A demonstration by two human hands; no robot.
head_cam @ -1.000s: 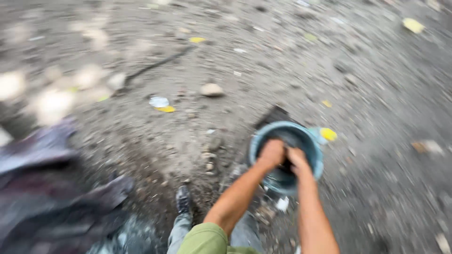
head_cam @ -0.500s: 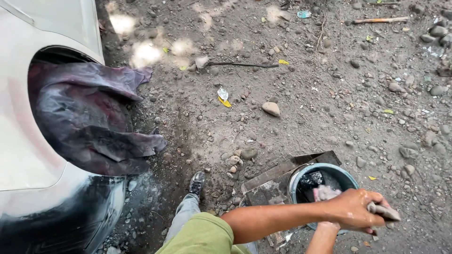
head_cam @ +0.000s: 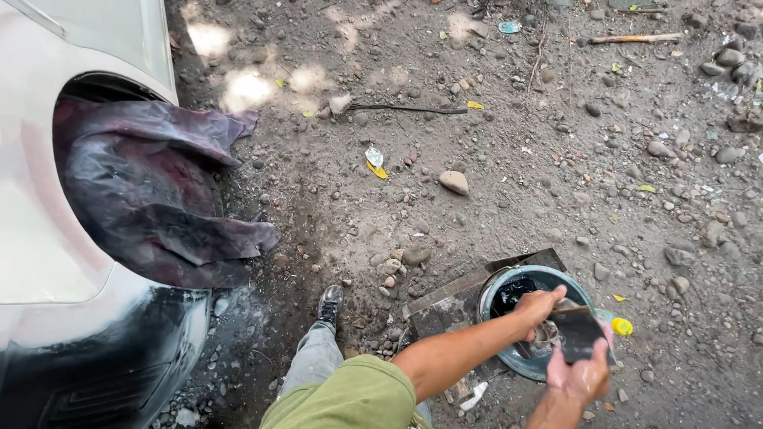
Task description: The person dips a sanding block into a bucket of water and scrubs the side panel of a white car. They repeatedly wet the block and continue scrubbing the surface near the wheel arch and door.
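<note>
Over the blue bucket (head_cam: 509, 361), both the left hand (head_cam: 539, 306) and right hand (head_cam: 579, 373) gripped a dark wet sheet (head_cam: 576, 330), apparently rinsing it.

We see the car body (head_cam: 48, 238) cut off at the left edge. The draped cloth (head_cam: 151, 199) hides the wheel arch. Both hands (head_cam: 540, 306) (head_cam: 580, 373) and a dark sheet (head_cam: 576, 330) cover most of the bucket (head_cam: 497, 290); its contents stay unclear.

View: 1 head camera, looking steeply down
Near: hands (head_cam: 556, 342) over bucket (head_cam: 509, 361), low in frame
Left edge: car (head_cam: 48, 238)
Far: gravel ground (head_cam: 556, 159) stretching ahead
</note>
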